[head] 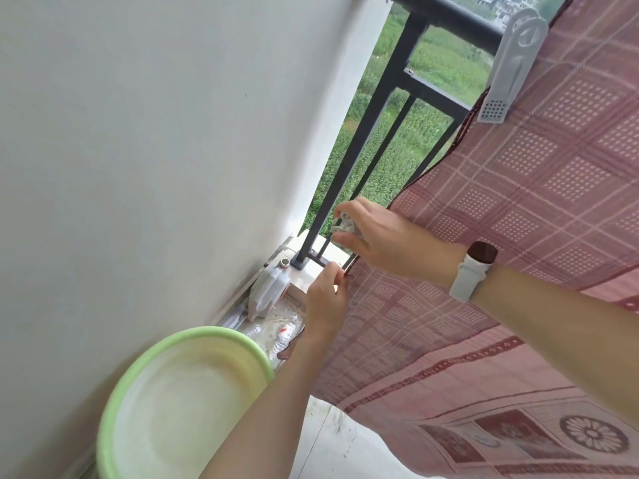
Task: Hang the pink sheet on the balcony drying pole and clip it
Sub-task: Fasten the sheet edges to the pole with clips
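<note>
The pink sheet [501, 219] hangs over the black balcony railing [446, 15], held at the top rail by 1 large white clip [508, 60]. The left hand [325, 299] pinches the sheet's dark edge, its fingers [333, 273] together on the cloth. The right hand [387, 236], a white watch [470, 274] on its wrist, grips a small grey clip [344, 224] just beside that edge. A white wall [155, 133] closes the left side. A green basin [186, 402] sits low by the wall, with a plastic jug [268, 288] and bottles near the railing's foot. Green fields show beyond.
</note>
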{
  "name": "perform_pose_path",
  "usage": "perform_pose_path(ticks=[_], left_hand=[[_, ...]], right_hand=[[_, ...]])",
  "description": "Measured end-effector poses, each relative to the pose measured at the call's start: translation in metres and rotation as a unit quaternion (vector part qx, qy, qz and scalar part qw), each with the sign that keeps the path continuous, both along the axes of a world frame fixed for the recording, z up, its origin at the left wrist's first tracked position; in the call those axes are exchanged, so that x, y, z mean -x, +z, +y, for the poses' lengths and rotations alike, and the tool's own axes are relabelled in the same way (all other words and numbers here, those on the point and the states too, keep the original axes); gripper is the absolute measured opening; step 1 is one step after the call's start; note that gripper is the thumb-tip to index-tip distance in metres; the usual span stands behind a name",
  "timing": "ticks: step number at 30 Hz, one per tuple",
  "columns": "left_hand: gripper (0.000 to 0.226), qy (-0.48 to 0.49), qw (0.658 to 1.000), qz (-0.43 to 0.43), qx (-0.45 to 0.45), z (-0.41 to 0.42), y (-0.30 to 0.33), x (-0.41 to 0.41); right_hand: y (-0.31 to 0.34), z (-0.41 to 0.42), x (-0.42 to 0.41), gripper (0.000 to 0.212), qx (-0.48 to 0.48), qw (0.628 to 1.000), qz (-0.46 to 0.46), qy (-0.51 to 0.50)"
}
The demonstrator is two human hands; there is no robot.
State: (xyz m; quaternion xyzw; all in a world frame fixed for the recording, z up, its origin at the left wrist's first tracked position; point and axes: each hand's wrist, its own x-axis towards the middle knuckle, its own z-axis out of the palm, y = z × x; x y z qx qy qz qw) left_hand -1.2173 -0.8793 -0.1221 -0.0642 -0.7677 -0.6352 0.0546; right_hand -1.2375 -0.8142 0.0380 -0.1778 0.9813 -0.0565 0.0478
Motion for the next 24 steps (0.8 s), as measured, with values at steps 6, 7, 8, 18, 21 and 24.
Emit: perform_pose_path(ticks=[6,7,8,18,21,24], left_hand=[[0.013,0.009,0.999,0.029,-0.025,0.002,-0.003,-0.001],[0.012,0.007,0.999,0.027,-0.024,0.002,-0.003,-0.001],[0.010,0.004,0.999,0.025,-0.023,0.001,-0.003,0.000],[0.007,0.011,1.000,0.003,-0.018,-0.003,-0.001,-0.002],[0.004,0.021,0.999,-0.015,-0.028,-0.002,0.001,-0.003],[0.017,0.021,0.996,-0.059,-0.064,-0.002,0.002,0.000]], right_hand=[[0.007,-0.006,0.017,0.042,0.084,0.990,-0.027,-0.114],[0.008,-0.006,0.017,0.041,0.081,0.989,-0.033,-0.118],[0.008,-0.005,0.018,0.040,0.071,0.990,-0.041,-0.117],[0.006,-0.006,0.024,0.030,-0.033,0.991,-0.073,-0.104],[0.005,-0.006,0.022,0.024,-0.033,0.992,-0.070,-0.103],[0.007,-0.006,0.021,0.015,-0.033,0.992,-0.066,-0.102]])
